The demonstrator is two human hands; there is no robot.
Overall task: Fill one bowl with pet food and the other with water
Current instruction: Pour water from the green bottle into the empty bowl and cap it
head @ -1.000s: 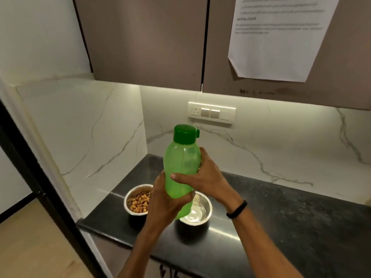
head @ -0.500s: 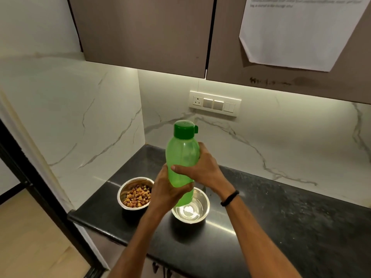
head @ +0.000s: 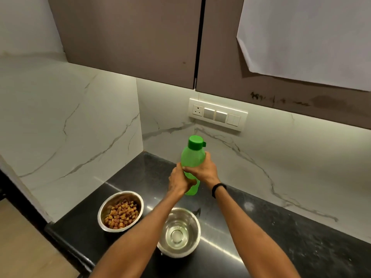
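Head view looks down on a black bench (head: 281, 237) set into a corner of white marble-look wall. Both hands are wrapped around a green bottle (head: 193, 157), which stands upright with its darker green cap (head: 195, 142) on. The left hand (head: 178, 182) grips the lower part of the bottle, fingers curled around its front. The right hand (head: 202, 169) closes around the middle from the right side, its fingers lying just above the left hand's. A black wristband (head: 218, 188) sits on the right wrist. Whether the bottle's base touches the bench cannot be told, since the hands cover much of it.

Nearer the bench's front edge stand two steel bowls, close together but apart. The left bowl (head: 104, 209) holds brown pet food (head: 121, 214). The right bowl (head: 195, 219) holds clear water (head: 176, 235), and the left forearm crosses in front of its left rim. The bottle is behind both bowls, toward the back wall.

On the back wall a switch panel (head: 217, 115) is mounted above the bottle. Brown cupboards (head: 130, 37) hang overhead, with a sheet of white paper (head: 311, 37) stuck on the right-hand door.
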